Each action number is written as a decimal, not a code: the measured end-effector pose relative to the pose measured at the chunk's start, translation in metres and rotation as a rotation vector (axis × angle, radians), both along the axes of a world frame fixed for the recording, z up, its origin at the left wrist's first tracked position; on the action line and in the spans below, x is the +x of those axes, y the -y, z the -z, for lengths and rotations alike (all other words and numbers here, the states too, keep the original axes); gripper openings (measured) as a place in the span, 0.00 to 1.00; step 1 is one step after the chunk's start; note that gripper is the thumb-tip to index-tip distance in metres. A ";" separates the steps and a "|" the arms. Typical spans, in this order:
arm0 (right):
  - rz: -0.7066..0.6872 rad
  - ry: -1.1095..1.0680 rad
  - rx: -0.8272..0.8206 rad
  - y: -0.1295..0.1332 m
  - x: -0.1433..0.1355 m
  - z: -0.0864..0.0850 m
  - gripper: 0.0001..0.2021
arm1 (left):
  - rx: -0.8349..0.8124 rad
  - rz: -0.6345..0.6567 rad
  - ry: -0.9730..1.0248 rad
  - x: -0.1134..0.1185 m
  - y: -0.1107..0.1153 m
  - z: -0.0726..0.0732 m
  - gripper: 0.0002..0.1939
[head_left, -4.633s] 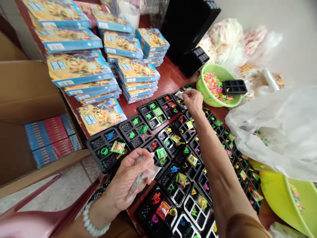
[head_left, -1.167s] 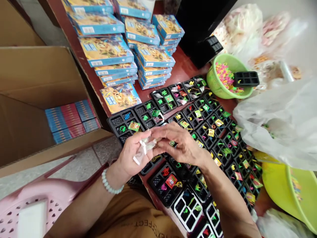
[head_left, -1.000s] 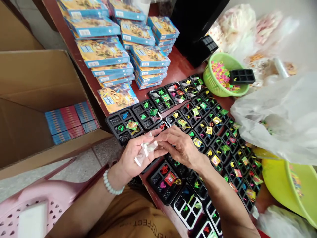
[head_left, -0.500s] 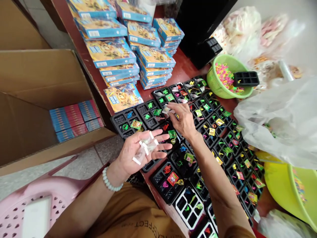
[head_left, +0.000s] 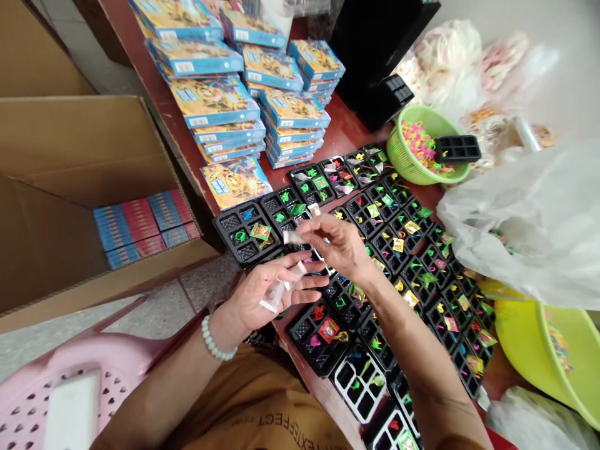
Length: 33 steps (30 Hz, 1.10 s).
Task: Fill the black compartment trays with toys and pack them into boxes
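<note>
My left hand is palm up with its fingers spread, holding a few small clear packets with white ends on the palm. Just beyond it, my right hand pinches one small clear packet between thumb and fingertips, above the trays. A similar white-ended packet lies by a black compartment tray, past the right fingertips. Closer to me, another black tray holds a red sachet and little plastic toys. My right hand and forearm hide some trays.
Blue and yellow boxes are stacked at the table's far left. A green basket of small colourful pieces stands behind the trays. On the right are a plastic bag and a yellow tub. A cardboard carton and pink chair are at left.
My right hand has drawn back toward my left palm and now pinches another packet, with fewer left on the palm. A packet lies at the trays where its fingertips were.
</note>
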State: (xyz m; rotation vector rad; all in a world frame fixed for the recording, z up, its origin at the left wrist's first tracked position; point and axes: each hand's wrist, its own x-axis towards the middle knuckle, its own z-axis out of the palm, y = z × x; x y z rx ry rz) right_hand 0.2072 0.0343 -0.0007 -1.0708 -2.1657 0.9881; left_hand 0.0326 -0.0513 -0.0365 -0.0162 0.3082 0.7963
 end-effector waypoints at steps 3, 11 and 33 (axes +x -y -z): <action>0.054 0.114 0.292 -0.030 -0.012 0.012 0.08 | -0.017 -0.005 -0.015 -0.007 0.002 0.000 0.21; -0.147 0.478 0.519 -0.054 -0.043 0.032 0.13 | -0.160 -0.115 0.027 -0.029 0.000 -0.004 0.24; -0.034 0.595 0.426 -0.018 -0.010 0.021 0.10 | -0.092 -0.066 0.069 -0.027 0.015 0.002 0.28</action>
